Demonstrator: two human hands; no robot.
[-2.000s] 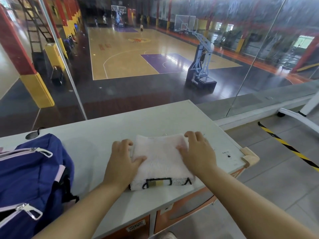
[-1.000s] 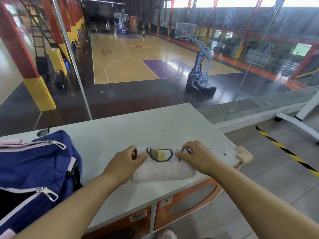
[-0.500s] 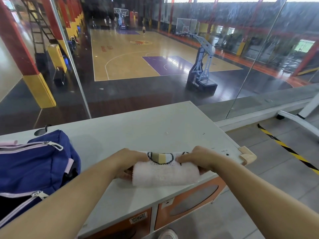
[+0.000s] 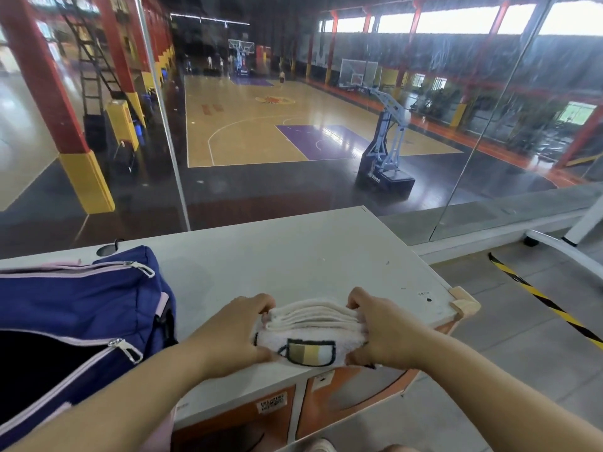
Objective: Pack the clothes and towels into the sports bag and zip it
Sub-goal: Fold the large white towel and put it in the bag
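A white towel point(image 4: 310, 337) with a black-outlined cup pattern is folded into a thick stack and lifted off the grey table point(image 4: 293, 262) near its front edge. My left hand point(image 4: 238, 334) grips its left end and my right hand point(image 4: 381, 334) grips its right end, so several folded layers show on top. The blue sports bag point(image 4: 75, 308) with pink trim lies at the left of the table. Its main zip is open and the inside looks dark.
A glass wall point(image 4: 293, 125) rises right behind the table, with a basketball court below. The table's right corner carries a wooden guard point(image 4: 463, 305). Orange cabinet fronts point(image 4: 342, 402) sit under the table. Yellow-black tape point(image 4: 541, 305) runs across the floor at right.
The flat towel was folded over toward me, then gripped at both ends and raised off the table. The view shifted a little so more of the bag shows.
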